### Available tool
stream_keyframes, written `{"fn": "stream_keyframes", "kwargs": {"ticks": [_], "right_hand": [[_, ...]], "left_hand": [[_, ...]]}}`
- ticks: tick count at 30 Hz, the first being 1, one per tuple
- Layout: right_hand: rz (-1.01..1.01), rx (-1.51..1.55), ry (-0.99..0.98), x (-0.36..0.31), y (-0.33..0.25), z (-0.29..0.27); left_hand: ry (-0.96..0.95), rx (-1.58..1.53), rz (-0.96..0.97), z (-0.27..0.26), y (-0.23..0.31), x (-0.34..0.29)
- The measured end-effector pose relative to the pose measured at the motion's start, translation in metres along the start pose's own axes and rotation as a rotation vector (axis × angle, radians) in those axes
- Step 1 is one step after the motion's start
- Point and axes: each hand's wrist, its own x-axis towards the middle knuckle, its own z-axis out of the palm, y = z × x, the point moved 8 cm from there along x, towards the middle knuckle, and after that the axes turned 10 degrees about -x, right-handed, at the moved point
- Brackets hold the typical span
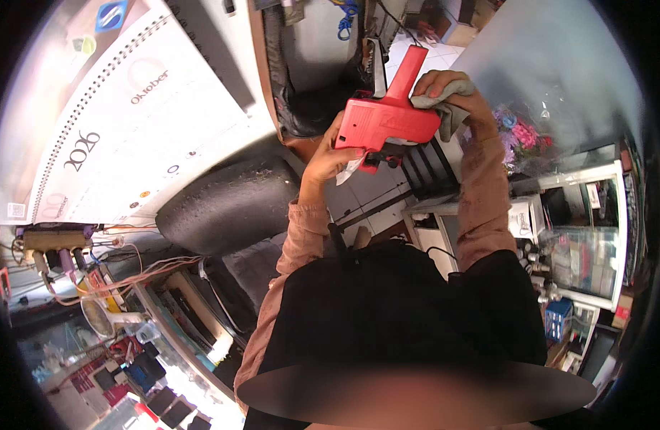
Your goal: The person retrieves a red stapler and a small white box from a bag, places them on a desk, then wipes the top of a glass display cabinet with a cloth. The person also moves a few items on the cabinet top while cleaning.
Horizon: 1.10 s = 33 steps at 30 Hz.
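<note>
A red price label gun (380, 120) is held up in front of me, its long handle pointing away. My left hand (326, 156) is closed round the gun's near left end, thumb along its side. A small white scrap (350, 169), paper or cloth, shows under that thumb. In my right hand (445, 86) is a bunched grey cloth (455, 107), held against the right side of the gun near the base of the handle. Dark parts show at the gun's underside.
A black padded chair (222, 201) stands at the left, below a large wall calendar (122, 136). Cables and a power strip (58, 240) hang at far left. On the right are artificial flowers (520, 135) and a white-framed glass cabinet (584, 244).
</note>
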Motion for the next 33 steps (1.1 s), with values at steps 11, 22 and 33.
{"fn": "stream_keyframes", "kwargs": {"ticks": [11, 22, 33], "right_hand": [[-0.155, 0.542, 0.282, -0.071, 0.077, 0.018], [-0.117, -0.363, 0.648, -0.071, 0.005, 0.000], [-0.011, 0.196, 0.771, -0.127, 0.056, -0.005]], "left_hand": [[-0.157, -0.489, -0.063, -0.009, -0.106, 0.011], [-0.305, -1.250, -0.424, 0.074, -0.122, 0.033], [-0.109, -0.844, -0.154, 0.065, -0.095, 0.030]]}}
